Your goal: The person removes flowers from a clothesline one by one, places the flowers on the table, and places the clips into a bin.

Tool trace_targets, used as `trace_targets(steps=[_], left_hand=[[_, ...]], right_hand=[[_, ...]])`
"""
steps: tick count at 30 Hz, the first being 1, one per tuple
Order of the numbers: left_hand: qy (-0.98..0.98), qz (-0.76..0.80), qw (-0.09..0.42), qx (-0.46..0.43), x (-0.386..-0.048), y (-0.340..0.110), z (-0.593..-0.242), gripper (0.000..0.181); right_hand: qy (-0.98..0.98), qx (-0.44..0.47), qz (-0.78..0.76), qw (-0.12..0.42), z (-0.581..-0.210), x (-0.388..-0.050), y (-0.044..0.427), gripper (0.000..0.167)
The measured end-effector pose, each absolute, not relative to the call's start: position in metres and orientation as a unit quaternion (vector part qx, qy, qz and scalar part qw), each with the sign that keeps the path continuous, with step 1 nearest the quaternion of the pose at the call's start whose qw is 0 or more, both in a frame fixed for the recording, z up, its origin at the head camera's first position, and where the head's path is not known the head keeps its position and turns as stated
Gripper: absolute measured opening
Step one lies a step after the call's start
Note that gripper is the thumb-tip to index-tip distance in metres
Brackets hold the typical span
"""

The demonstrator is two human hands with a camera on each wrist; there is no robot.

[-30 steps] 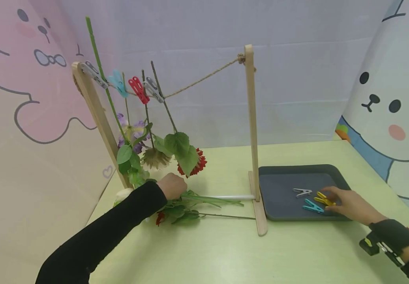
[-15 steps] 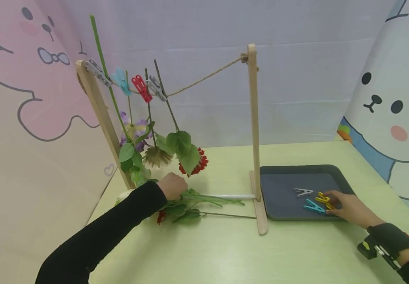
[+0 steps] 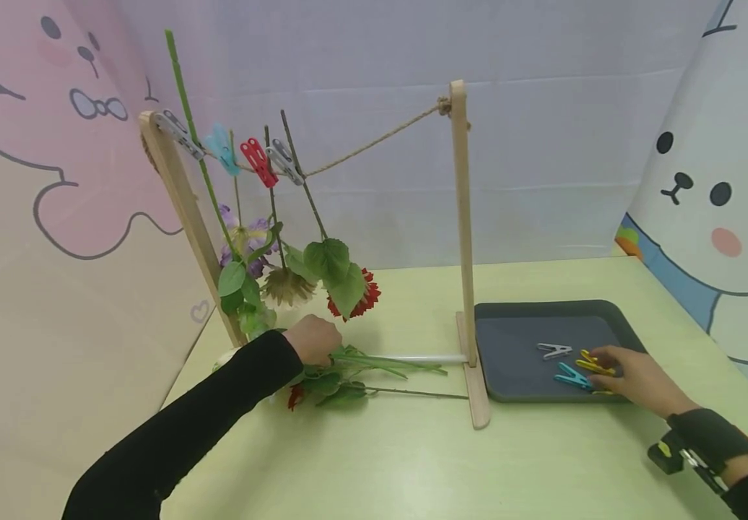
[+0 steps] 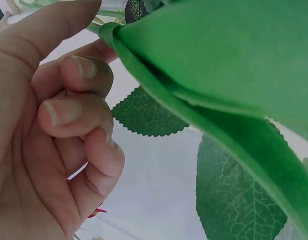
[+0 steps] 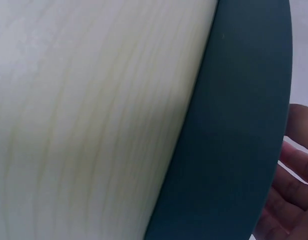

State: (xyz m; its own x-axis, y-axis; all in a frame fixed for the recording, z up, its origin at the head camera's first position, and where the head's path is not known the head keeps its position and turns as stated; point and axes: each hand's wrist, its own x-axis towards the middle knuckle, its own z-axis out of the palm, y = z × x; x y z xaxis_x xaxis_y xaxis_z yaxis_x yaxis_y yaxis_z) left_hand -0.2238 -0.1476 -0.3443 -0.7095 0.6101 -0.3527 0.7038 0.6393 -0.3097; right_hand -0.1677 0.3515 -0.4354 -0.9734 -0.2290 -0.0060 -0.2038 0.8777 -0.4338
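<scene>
Low by the left post, my left hand (image 3: 313, 340) rests among the lying flowers; in the left wrist view its thumb and index finger pinch a green stem (image 4: 107, 33), the other fingers curled. My right hand (image 3: 640, 377) is over the right side of the grey tray (image 3: 510, 375), thumb and fingers around a yellow clothespin (image 3: 593, 367). A bit of yellow shows under the thumb. Beside it lie a blue clothespin (image 3: 572, 377) and a grey one (image 3: 554, 351). The right wrist view shows fingers behind the tray's rim (image 5: 229, 120), the clothespins hidden.
A rope (image 3: 374, 144) runs between two wooden posts, the right post (image 3: 463, 231) standing beside the tray. Several flowers hang head-down from it by grey, blue and red clothespins (image 3: 259, 163). A long stem (image 3: 413, 393) lies toward the right post's foot (image 3: 476, 404).
The fingers of my right hand have shifted slightly on the yellow clothespin, which has turned a little and separated from the yellow bit under the thumb. My left hand has barely moved.
</scene>
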Motion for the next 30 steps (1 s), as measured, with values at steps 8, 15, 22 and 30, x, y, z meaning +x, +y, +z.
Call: trace_targets(steps=[8,15,22,30], left_hand=[[0.901,-0.214,0.119,0.359,-0.225,-0.148,-0.342,0.028],[0.903,-0.208,0.114,0.359,-0.227,-0.148,-0.343,0.026],[0.906,-0.204,0.119,0.353,-0.226,-0.149,-0.340,0.025],[0.911,-0.195,0.137,0.336,-0.224,-0.150,-0.333,0.027]], right_hand=[[0.969,-0.114,-0.220,0.015,-0.435,-0.168,0.349,0.047],[0.968,-0.113,-0.223,0.017,-0.432,-0.169,0.346,0.045],[0.970,-0.114,-0.216,0.018,-0.429,-0.169,0.341,0.043],[0.969,-0.121,-0.213,0.014,-0.424,-0.169,0.335,0.041]])
